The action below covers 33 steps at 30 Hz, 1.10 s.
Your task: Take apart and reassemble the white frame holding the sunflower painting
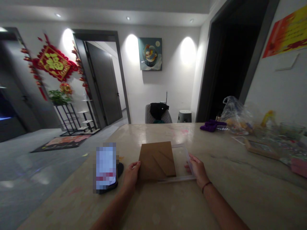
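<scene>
My left hand (131, 173) grips the left edge of a brown backing board (155, 159), thumb on top. A slanted flap, like a picture frame's stand, lies along the board's face. At the right, my right hand (197, 168) is closed on the side of a clear, pale-edged frame (183, 159). The board overlaps the frame's left part, so that part is hidden. Through the clear pane some of my right fingers show. Both pieces are held just over the marble-look table (168, 204); whether they touch it I cannot tell.
A phone (105, 167) stands propped on a dark holder at my left. Along the right side lie a purple cloth item (212, 125), a clear plastic bag (235, 115), a wooden frame (260, 148) and a pink box (298, 166). A chair (148, 114) stands beyond the far edge.
</scene>
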### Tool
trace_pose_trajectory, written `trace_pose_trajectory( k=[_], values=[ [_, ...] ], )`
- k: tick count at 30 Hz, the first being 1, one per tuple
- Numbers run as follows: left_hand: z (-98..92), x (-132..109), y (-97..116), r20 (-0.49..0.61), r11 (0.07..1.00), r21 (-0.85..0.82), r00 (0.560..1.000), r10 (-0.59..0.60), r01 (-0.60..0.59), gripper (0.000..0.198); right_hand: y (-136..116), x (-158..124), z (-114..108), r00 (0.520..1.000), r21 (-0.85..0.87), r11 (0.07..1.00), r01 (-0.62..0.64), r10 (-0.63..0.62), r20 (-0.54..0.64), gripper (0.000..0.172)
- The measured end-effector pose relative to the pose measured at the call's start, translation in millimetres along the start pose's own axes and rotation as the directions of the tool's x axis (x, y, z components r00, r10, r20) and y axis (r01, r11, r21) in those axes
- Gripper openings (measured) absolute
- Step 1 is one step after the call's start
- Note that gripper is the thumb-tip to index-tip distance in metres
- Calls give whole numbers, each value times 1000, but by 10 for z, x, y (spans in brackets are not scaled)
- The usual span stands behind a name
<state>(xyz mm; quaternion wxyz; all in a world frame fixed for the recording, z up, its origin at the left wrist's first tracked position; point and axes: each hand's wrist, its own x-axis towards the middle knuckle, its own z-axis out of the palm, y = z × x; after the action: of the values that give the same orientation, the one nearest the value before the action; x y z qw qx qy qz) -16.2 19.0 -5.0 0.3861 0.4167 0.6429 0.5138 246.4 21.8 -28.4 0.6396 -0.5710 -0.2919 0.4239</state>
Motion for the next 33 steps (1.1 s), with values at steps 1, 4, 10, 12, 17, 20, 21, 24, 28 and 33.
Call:
trace_pose_trajectory(
  k=[1, 4, 10, 12, 17, 20, 21, 24, 28, 33],
  values=[
    [6, -21, 6, 26, 1000, 1, 1000, 5, -5, 25, 4, -14, 14, 1000, 7, 1000, -4, 4, 4, 46],
    [37, -85, 17, 123, 1000, -28, 992, 4, 0, 30, 33, -47, 61, 999, 34, 999, -34, 33, 32, 47],
    [111, -137, 24, 179, 999, 10, 983, 29, -32, 35, 106, -116, 166, 991, 107, 992, 61, -73, 115, 38],
    [109, -139, 37, 158, 999, 16, 986, 43, -46, 35, 118, -147, 197, 984, 140, 989, 54, -76, 161, 41],
    [74, -130, 70, 107, 998, 1, 993, 55, -55, 33, 119, -193, 234, 978, 205, 979, -18, -25, 207, 53],
    [64, -113, 70, 120, 999, -4, 992, 46, -45, 35, 114, -185, 234, 988, 205, 979, 12, -44, 151, 50],
    [65, -109, 68, 127, 999, -8, 991, 48, -47, 36, 113, -183, 236, 988, 199, 980, 19, -49, 147, 49],
    [73, -108, 57, 153, 998, -9, 987, 57, -56, 40, 118, -191, 258, 975, 208, 978, 24, -69, 212, 48],
    [86, -125, 44, 147, 998, 33, 988, 56, -61, 39, 115, -218, 284, 960, 217, 976, 24, -83, 269, 45],
    [77, -131, 54, 112, 995, 59, 991, 71, -78, 40, 59, -218, 252, 946, 221, 975, 1, -72, 316, 47]
  ],
)
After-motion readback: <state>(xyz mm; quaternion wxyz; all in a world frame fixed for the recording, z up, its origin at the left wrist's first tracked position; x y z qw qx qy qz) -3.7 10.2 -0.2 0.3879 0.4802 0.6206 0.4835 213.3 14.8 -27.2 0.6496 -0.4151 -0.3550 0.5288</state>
